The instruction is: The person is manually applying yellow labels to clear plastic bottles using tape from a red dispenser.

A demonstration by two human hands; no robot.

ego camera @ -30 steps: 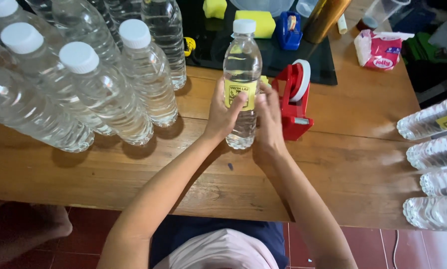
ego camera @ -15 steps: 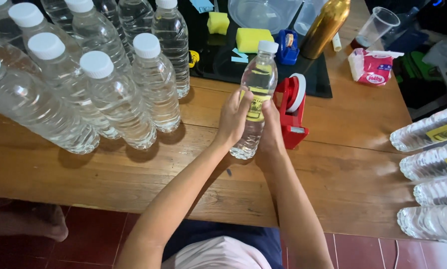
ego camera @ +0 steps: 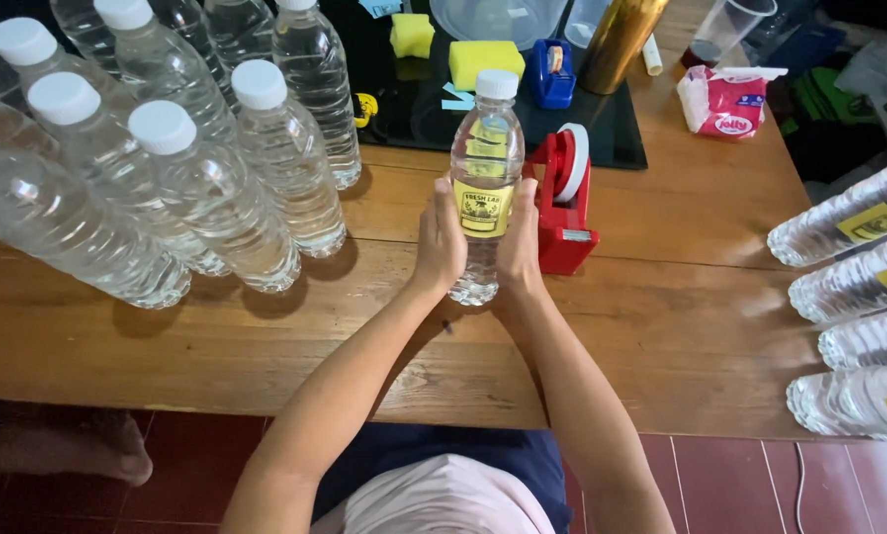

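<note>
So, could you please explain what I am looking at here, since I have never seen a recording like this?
The picture comes from a camera worn on a person's head, looking down at their own two bare hands. The left hand and right hand clasp an upright clear water bottle with a yellow label, standing on a wooden table. Just right of it is a red tape dispenser. On the left stands a group of unlabelled bottles; at the right edge lie labelled bottles on their sides. Farther back, a black mat carries yellow sponges.

bottle (ego camera: 485, 178) between hands, tape dispenser (ego camera: 565, 203) right
</note>
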